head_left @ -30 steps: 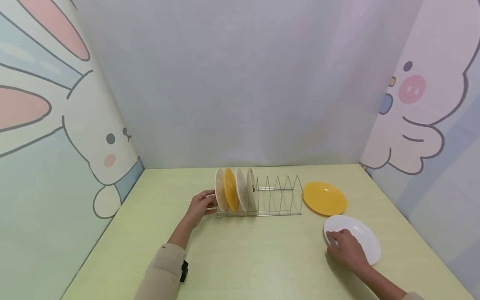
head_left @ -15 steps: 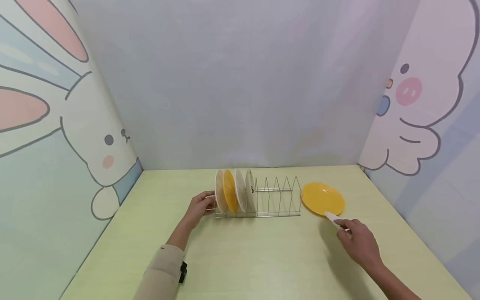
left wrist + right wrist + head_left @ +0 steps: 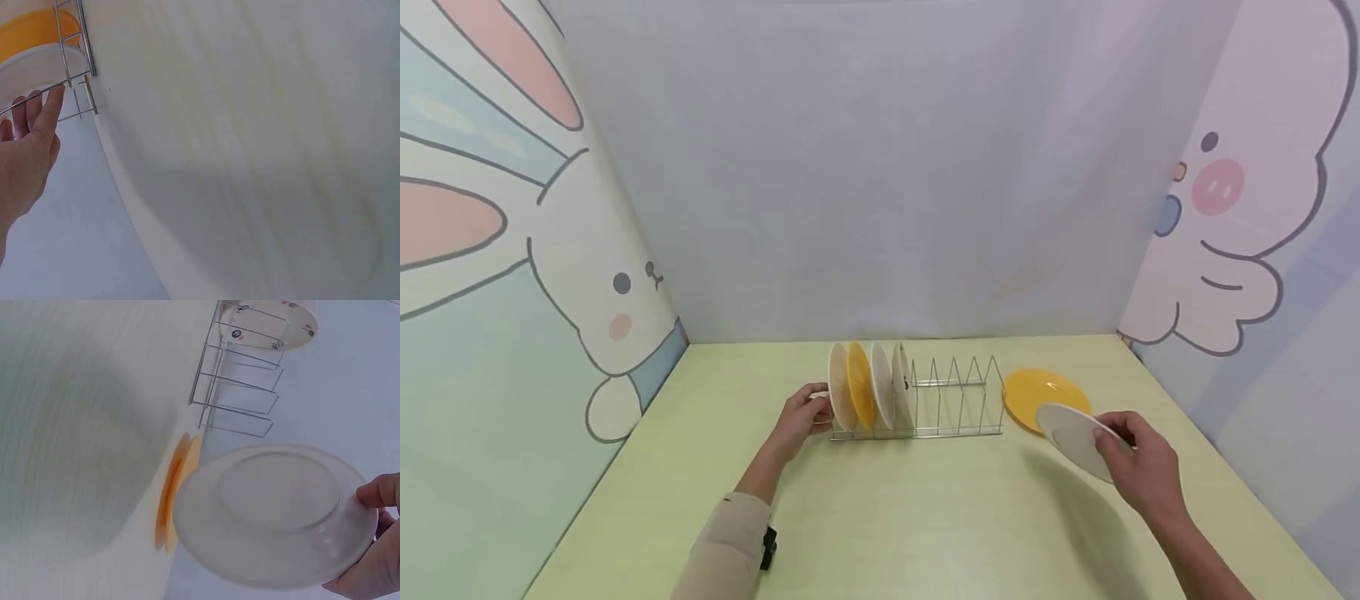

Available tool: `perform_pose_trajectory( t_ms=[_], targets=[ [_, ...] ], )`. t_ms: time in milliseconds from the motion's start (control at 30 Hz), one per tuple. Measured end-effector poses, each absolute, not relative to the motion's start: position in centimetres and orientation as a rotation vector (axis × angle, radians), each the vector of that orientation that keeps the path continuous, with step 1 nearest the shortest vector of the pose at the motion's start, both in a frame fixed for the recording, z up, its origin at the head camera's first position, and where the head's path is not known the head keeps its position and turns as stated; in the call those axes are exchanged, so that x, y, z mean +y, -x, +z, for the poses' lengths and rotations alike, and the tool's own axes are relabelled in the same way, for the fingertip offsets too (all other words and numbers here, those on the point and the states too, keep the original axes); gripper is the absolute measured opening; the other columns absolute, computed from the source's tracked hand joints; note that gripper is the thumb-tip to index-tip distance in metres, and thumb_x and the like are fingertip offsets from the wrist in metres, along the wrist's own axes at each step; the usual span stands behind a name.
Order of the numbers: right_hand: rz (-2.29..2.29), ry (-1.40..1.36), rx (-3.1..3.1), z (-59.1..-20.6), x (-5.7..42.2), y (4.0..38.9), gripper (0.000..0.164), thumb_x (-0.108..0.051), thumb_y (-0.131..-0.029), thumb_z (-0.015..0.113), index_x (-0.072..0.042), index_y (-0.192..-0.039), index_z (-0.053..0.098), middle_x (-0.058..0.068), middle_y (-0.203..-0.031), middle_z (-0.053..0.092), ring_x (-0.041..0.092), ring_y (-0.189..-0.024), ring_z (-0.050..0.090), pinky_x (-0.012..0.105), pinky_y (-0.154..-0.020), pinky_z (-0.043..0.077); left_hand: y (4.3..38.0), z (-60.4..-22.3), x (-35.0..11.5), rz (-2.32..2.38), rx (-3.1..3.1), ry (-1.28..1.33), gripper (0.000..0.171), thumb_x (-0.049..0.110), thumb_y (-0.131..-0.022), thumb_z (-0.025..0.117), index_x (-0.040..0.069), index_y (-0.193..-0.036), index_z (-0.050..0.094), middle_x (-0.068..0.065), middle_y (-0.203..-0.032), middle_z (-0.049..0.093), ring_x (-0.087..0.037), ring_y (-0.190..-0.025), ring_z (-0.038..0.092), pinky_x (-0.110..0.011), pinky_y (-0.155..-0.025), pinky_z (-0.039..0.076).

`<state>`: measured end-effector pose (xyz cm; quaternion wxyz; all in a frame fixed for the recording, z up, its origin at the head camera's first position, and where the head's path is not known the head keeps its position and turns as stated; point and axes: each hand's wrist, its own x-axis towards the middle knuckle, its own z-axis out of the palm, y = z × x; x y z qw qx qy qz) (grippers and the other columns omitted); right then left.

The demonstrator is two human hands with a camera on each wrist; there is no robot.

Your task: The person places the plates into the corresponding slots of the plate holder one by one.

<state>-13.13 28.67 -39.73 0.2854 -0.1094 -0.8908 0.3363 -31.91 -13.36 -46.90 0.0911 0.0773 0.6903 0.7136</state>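
Observation:
My right hand (image 3: 1146, 467) pinches a white plate (image 3: 1071, 437) at its right edge, thumb on one face. The plate is tilted and raised off the table; its underside with a round foot ring faces the right wrist camera (image 3: 275, 490). At the left end of a wire dish rack (image 3: 955, 435), my left hand (image 3: 796, 423) holds the end wire, its fingers partly behind it in the left wrist view. Standing in the rack's left part are a white plate (image 3: 838, 392), a yellow-orange plate (image 3: 861, 387), another white plate (image 3: 883, 390) and a plate with a printed pattern (image 3: 265, 331).
A yellow-orange plate (image 3: 1037, 390) lies flat on the table right of the rack, partly behind the held plate. The rack's right slots hold no plates. A grey back wall (image 3: 895, 208) and cartoon-printed side walls (image 3: 587, 283) enclose the light table (image 3: 925, 517).
My right hand has lifted the white plate off the table at the right and turned it up from flat to a tilt. The left hand stays at the rack's end.

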Motion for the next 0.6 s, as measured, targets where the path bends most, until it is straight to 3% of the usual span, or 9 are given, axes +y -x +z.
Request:
perform_pose_trajectory(
  t_ms=[200,433,600],
  targets=[
    [0.933,0.275,-2.374,-39.4,28.8,13.2,0.012,-0.011,-0.088,0.061,-0.003,-0.097,0.062,0.009,-0.084,0.061,0.001,-0.068,0.047,0.016,-0.056,0.039,31.7,-46.9,-13.3,2.124,2.045,-0.234,0.031,0.010,-0.091,0.051,0.003,-0.120,0.054,-0.011,-0.084,0.060,-0.035,-0.084,0.060,-0.041,-0.075,0.052],
    [1.073,0.253,-2.320,-39.0,28.2,13.3,0.013,-0.008,-0.089,0.057,-0.001,-0.100,0.058,0.002,-0.080,0.057,0.003,-0.069,0.048,0.017,-0.056,0.040,31.8,-47.0,-13.3,2.151,2.064,-0.234,0.028,0.010,-0.092,0.050,0.002,-0.119,0.054,-0.009,-0.081,0.062,-0.030,-0.079,0.059,-0.037,-0.070,0.053],
    [1.226,0.259,-2.254,-39.1,27.1,13.6,0.014,-0.006,-0.091,0.054,0.002,-0.103,0.053,-0.003,-0.082,0.053,0.006,-0.071,0.048,0.017,-0.057,0.042,31.5,-47.0,-13.2,2.143,2.071,-0.217,0.028,0.011,-0.091,0.051,0.001,-0.118,0.054,-0.008,-0.080,0.062,-0.035,-0.082,0.059,-0.038,-0.071,0.053]
  ],
)
